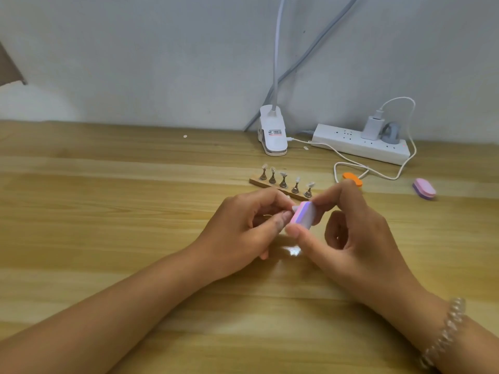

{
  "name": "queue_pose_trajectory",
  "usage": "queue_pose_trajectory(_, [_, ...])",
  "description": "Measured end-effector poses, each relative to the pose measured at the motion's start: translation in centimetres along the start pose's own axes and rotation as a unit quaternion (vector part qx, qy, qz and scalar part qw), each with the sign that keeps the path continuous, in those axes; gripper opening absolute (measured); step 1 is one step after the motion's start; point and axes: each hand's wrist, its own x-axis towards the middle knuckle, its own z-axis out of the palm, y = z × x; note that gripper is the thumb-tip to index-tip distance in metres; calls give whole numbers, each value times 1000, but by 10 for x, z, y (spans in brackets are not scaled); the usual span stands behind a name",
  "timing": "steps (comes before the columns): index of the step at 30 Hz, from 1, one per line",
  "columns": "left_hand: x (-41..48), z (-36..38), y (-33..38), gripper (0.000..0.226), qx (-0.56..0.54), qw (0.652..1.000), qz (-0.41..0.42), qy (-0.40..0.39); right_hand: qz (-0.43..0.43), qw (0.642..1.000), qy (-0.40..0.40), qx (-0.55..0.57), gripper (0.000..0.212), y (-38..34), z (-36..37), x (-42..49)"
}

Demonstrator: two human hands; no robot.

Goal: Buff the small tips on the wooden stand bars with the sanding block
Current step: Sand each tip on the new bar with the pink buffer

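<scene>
A wooden stand bar (pixel 278 186) lies on the table beyond my hands, with several small metal holders carrying clear tips (pixel 283 174). My right hand (pixel 348 233) pinches a pink, purple and white sanding block (pixel 302 215) between thumb and fingers, just in front of the bar. My left hand (pixel 251 228) pinches a small tip (pixel 294 208) against the block's pink edge; the tip is mostly hidden by my fingers.
The wooden table (pixel 108 211) meets a grey wall. A white clip lamp (pixel 272 133) and a white power strip (pixel 361 143) with a charger and cable stand at the back. An orange block (pixel 352 178) and another pink block (pixel 424 188) lie to the right.
</scene>
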Motion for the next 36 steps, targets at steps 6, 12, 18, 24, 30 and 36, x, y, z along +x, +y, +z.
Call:
queue_pose_trajectory(6, [-2, 1, 4, 14, 85, 996, 40, 0, 68, 995, -4, 80, 42, 4, -5, 6])
queue_pose_trajectory(12, [-4, 5, 8, 9, 140, 987, 80, 14, 69, 992, 22, 107, 42, 3, -4, 5])
queue_pose_trajectory(18, [-5, 4, 8, 4, 116, 991, 61, 14, 156, 976, 68, 136, 24, 14, -8, 10])
queue_pose_trajectory(24, [-1, 2, 7, 9, 119, 989, 70, 49, 35, 995, -55, 71, 21, 1, -3, 3])
queue_pose_trajectory(30, [-2, 4, 7, 9, 166, 979, 85, 82, -1, 997, -25, 68, 14, 4, -1, 4])
queue_pose_trajectory(36, [-1, 2, 9, 32, 284, 944, 41, 161, 32, 997, 24, 66, 16, 9, -3, 7])
